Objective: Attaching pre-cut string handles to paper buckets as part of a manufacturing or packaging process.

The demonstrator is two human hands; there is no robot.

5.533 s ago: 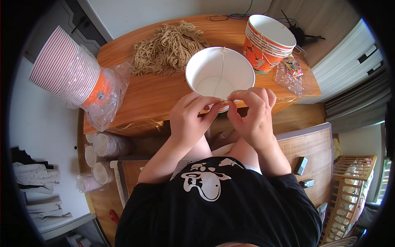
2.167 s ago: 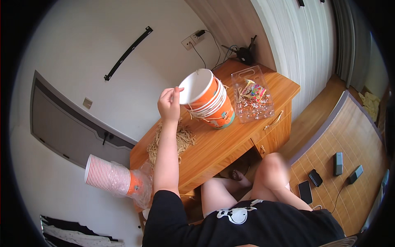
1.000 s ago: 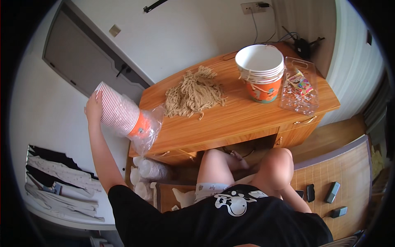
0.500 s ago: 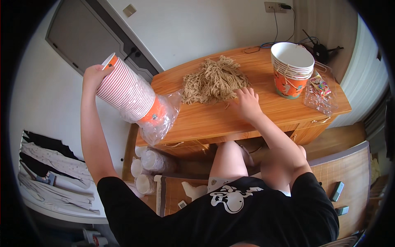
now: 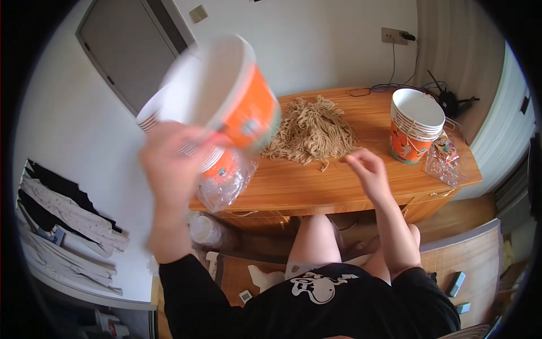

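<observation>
In my left hand [image 5: 175,161], smeared by motion, is a single orange paper bucket [image 5: 248,110] with a white inside, gripped by its wall and tilted above the desk's left end. Behind it leans the long nested stack of the same buckets [image 5: 217,164], its lower end in a clear plastic bag [image 5: 228,189]; the lifted bucket hides much of it. My right hand [image 5: 370,172] hovers at the near right edge of a heap of tan cords [image 5: 313,135]. Thumb and fingertips there are pinched together; what they hold, if anything, is too small to make out.
On the wooden desk [image 5: 322,183], a shorter stack of orange buckets [image 5: 409,147] with cord handles stands at the right. Beside it lies a clear bag of small colourful bits [image 5: 443,164]. A black router [image 5: 449,101] sits behind. Wrapped white stacks [image 5: 209,230] stand below the desk's left end.
My left hand has come right with one bucket, now apart from the stack. My right hand has drawn slightly away from the cords, its fingers going from spread to pinched. The view has shifted.
</observation>
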